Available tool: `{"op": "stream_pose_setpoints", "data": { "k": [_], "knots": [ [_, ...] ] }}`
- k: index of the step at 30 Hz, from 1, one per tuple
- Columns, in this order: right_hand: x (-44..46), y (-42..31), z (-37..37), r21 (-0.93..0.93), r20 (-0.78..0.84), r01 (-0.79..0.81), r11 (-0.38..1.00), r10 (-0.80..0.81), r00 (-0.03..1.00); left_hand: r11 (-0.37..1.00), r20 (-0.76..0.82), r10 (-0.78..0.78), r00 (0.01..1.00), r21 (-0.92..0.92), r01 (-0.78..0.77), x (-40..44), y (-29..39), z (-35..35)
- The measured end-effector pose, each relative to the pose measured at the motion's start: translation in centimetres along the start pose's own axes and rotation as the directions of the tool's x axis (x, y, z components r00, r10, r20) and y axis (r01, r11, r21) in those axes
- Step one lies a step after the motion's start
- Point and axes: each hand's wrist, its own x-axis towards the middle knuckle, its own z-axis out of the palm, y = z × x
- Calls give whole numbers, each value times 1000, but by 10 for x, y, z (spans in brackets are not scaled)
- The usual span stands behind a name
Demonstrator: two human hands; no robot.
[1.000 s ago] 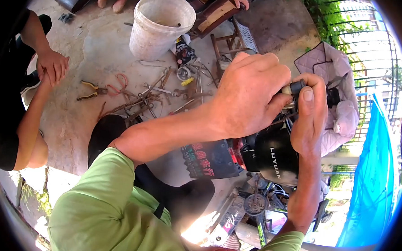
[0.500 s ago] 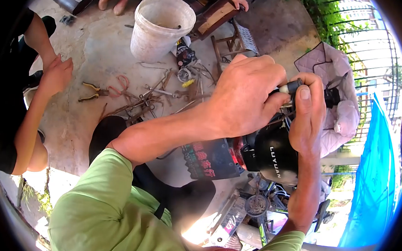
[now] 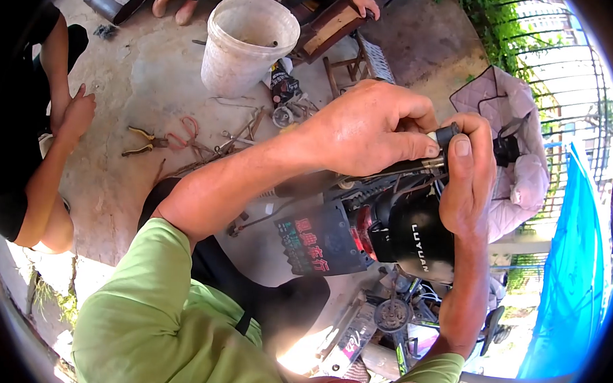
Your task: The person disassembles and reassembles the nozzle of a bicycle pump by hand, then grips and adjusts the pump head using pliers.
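My left hand (image 3: 371, 129) reaches in from the left with its thumb and curled fingers closed at the pale end of a small dark cylindrical part (image 3: 448, 134). My right hand (image 3: 468, 178) holds the same part from the other side, thumb on the near face and fingers wrapped behind. A metal piece (image 3: 427, 164) shows just below the left thumb, partly hidden. Under both hands is a black scooter body (image 3: 417, 230) lettered LUYUAN, with a red light and a dark mud flap (image 3: 318, 240) bearing red characters.
A white bucket (image 3: 223, 68) stands on the concrete. Yellow-handled pliers (image 3: 144, 142), red-handled scissors (image 3: 184, 133) and loose tools lie nearby. A co-worker's arms (image 3: 56, 139) are at left; another person's hand (image 3: 365, 2) is at the top. A quilted cover (image 3: 518, 194) hangs at right.
My left wrist has turned and its forearm has shifted up and left, showing more of the scooter beneath. The co-worker's hands at left have moved slightly left. My right hand stays nearly still.
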Motion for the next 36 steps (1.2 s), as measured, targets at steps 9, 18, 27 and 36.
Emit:
{"op": "stream_pose_setpoints", "data": {
  "k": [9, 18, 27, 36],
  "knots": [
    [-1, -1, 1, -28, -5, -68, 997, 68, 998, 896, -340, 357, 870, 387, -217, -11, -8, 35],
    [-1, 2, 0, 15, -3, 51, 999, -51, 999, 983, 73, 121, 990, 127, -130, 0, 4, -9],
    [-5, 13, 2, -30, -4, 7, 1000, -7, 1000, 982, -91, 44, 995, 189, -26, -6, 10, 0],
    [-9, 28, -7, -238, 50, 19, 971, -7, 999, 894, -327, 394, 859, 354, -276, -5, -13, 26]
  ]
}}
